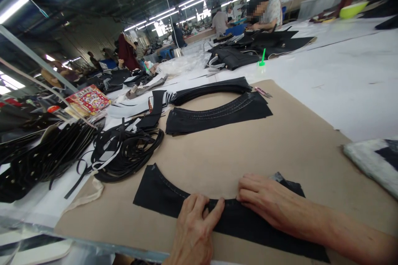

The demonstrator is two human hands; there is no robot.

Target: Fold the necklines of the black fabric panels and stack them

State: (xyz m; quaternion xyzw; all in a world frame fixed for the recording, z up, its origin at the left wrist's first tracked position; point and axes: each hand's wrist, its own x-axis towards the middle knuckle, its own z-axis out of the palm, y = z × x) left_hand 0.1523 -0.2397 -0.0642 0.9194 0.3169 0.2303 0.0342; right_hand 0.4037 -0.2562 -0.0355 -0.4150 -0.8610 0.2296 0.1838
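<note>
A curved black fabric piece [242, 225] lies on the brown board in front of me, its concave edge facing away and marked by a line of pale stitches or dashes. My left hand [197, 223] presses down on the middle of that edge, fingers bent and thumb a little apart. Just to the right, my right hand [264, 196] has its fingertips pinched together at the same edge. What lies right under the fingertips is hidden. Farther back rest a similar black piece [217, 118] with several stitched lines and a stack of curved black pieces [211, 89].
The brown board [298, 132] covers the near table. Coiled black strips [130, 153] and stacked black panels [46, 153] lie left. Small pink-handled snips [263, 92] and a green pointed bottle [263, 60] are farther back. A wrapped block [373, 159] sits right. People work behind.
</note>
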